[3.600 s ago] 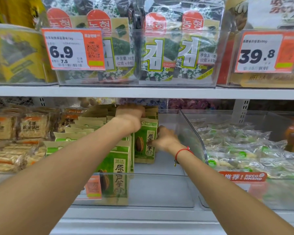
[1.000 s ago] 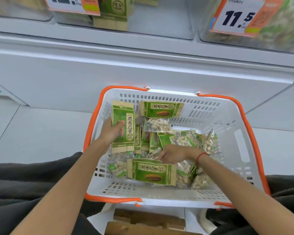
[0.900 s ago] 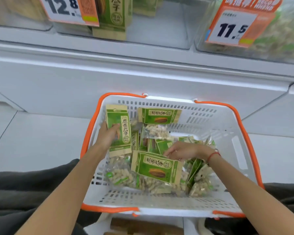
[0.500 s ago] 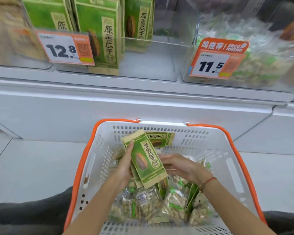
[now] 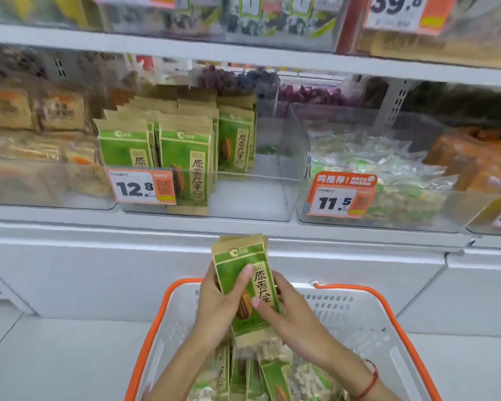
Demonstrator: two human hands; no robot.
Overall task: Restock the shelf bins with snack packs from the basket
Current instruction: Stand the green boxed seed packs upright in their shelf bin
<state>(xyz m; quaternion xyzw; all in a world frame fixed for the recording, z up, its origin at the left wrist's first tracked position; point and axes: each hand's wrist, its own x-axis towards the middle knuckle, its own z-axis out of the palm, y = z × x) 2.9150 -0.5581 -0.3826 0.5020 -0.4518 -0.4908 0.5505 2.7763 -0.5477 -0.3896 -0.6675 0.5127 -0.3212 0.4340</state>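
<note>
Both hands hold a small stack of green sunflower-seed packs (image 5: pixel 240 282) upright above the white basket with the orange rim (image 5: pixel 368 322). My left hand (image 5: pixel 214 308) grips the stack from the left with the thumb across its front. My right hand (image 5: pixel 287 316) holds the right edge. More green packs and clear nut packs (image 5: pixel 310 380) lie in the basket below. On the shelf, a clear bin (image 5: pixel 252 198) holds rows of the same green packs (image 5: pixel 185 157) on its left side; its right side is bare.
A clear bin of nut packs (image 5: pixel 394 204) with an 11.5 price tag (image 5: pixel 340 195) stands to the right. A 12.8 tag (image 5: pixel 141 188) hangs on the green-pack bin. Brown cracker packs (image 5: pixel 35 131) fill the left bin. An upper shelf edge (image 5: pixel 243 57) overhangs the bins.
Both hands gathered green packs from the basket and lifted them up toward the shelf. My view rose from the basket to the bins.
</note>
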